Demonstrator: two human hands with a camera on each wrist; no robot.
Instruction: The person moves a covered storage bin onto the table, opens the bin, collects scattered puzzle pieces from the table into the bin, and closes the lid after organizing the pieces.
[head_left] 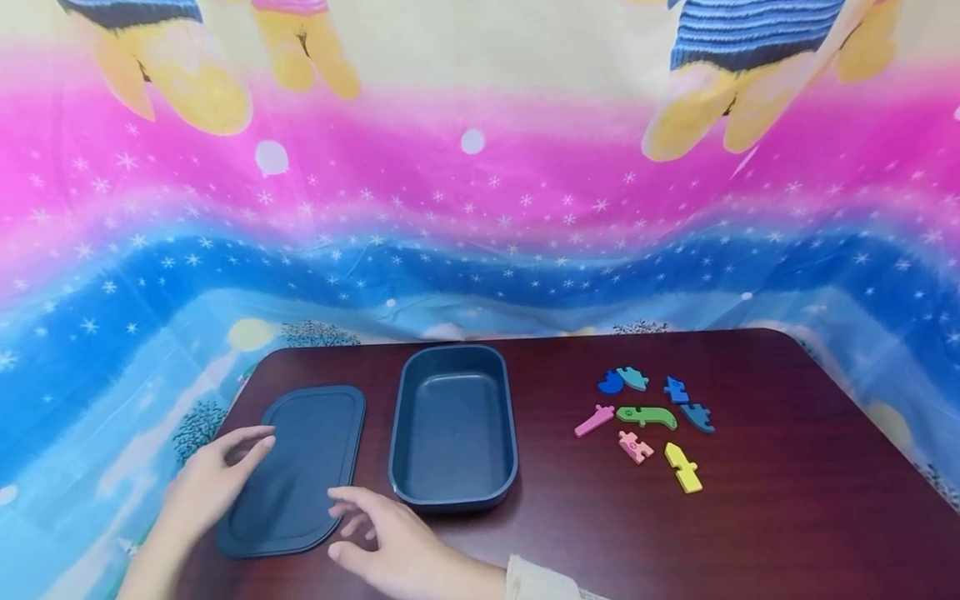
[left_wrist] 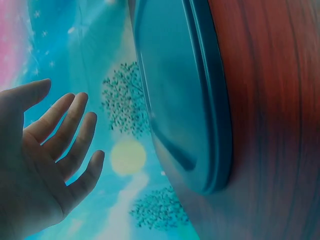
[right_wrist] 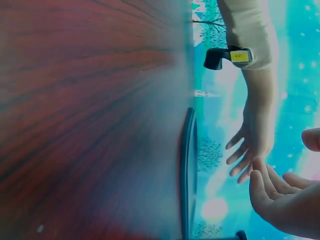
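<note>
A dark blue lid point(head_left: 300, 467) with rounded corners lies flat on the left of the table, and the left wrist view shows its raised rim point(left_wrist: 212, 125). My left hand point(head_left: 217, 479) is over the lid's left edge, fingers loosely bent and holding nothing. In the left wrist view that hand point(left_wrist: 55, 150) has its fingers spread apart from the lid. Near the lid's lower right corner hovers my right hand point(head_left: 393, 537), thumb and fingers apart with nothing between them. Just right of the lid stands a deep dark blue box point(head_left: 453, 433), uncovered, its inside bare.
Several colourful puzzle pieces lie loose at the table's right, among them a green one point(head_left: 647, 417), a yellow one point(head_left: 682, 468) and two pink ones. The dark red wooden table point(head_left: 555, 533) ends at a patterned cloth point(head_left: 480, 258) hanging behind it.
</note>
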